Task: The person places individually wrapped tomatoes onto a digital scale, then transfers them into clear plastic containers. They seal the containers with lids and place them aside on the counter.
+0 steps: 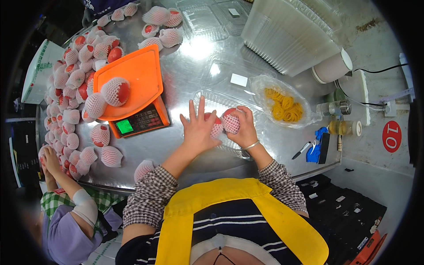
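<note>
A clear plastic tray [238,152] lies on the metal table in front of me. My left hand [198,132] has its outer fingers spread over the tray's left side, while its index finger and thumb bracket a red fruit [216,129] in a white foam net. Right beside it, my right hand [245,130] grips a second netted red fruit [230,123], fingers curled round its right side. Both fruits are over the tray, close together; my hands partly hide them. Left of my hands stands an orange weighing scale [141,121] with a netted fruit [115,92] on its pan.
Many netted fruits [68,115] cover the table's left side, where a co-worker's hands [51,161] touch the pile. Clear lids [201,20] lie at the back. Stacked clear containers [282,39], a bag of yellow rubber bands [285,106], a marker [301,150] and jars [344,128] stand right.
</note>
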Demonstrator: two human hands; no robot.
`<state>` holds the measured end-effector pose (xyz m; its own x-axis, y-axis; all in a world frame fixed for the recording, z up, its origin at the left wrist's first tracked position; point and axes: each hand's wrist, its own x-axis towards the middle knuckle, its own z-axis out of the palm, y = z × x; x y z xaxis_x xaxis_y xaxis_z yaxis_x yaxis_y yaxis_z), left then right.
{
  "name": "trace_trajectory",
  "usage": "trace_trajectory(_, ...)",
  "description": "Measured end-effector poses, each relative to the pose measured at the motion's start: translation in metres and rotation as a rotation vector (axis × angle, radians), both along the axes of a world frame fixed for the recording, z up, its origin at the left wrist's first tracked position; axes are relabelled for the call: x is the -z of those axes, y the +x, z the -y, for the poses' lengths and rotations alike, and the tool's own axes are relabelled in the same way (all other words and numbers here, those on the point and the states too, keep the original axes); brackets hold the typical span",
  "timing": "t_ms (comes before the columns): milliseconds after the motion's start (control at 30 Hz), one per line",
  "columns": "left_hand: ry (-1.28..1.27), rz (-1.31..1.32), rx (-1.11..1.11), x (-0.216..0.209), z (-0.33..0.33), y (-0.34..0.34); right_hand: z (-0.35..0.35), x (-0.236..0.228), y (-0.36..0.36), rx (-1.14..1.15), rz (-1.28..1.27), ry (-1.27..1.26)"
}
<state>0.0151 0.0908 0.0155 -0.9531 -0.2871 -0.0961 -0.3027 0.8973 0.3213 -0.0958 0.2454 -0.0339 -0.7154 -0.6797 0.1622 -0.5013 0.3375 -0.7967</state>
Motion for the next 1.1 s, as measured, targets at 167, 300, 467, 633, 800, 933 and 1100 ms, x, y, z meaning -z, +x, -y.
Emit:
trace_trajectory(167, 0.160, -0.185, -0.200, 0.025, 0.016, -0.005, -0.005, -0.001, 0.005, -0.036, -0.096, 0.061)
trace_trajectory(300, 0.112, -0.136, -0.155, 0.018, 0.012, -0.003, -0.002, -0.002, 0.007, -0.046, -0.101, 0.019)
trace_trajectory(467, 0.064, -0.147, -0.048, 0.022, 0.015, 0.004, 0.010, 0.004, 0.000, -0.113, -0.203, 0.094)
trace_trajectory(633, 0.046, -0.110, -0.042, 0.019, 0.020, 0.009, 0.023, -0.010, 0.006, -0.019, -0.371, 0.268)
trace_trajectory(800, 0.113, -0.130, -0.053, 0.012, 0.024, 0.016, 0.033, 0.003, 0.004, -0.058, -0.320, 0.215)
trace_trajectory(933, -0.003, -0.482, -0.119, -0.038, 0.068, 0.049, 0.046, -0.054, 0.005, -0.060, -0.380, 0.283)
trace_trajectory(1100, -0.332, -0.553, -0.676, -0.075, 0.213, 0.126, 0.135, -0.101, 0.014, -0.274, -0.249, -0.061)
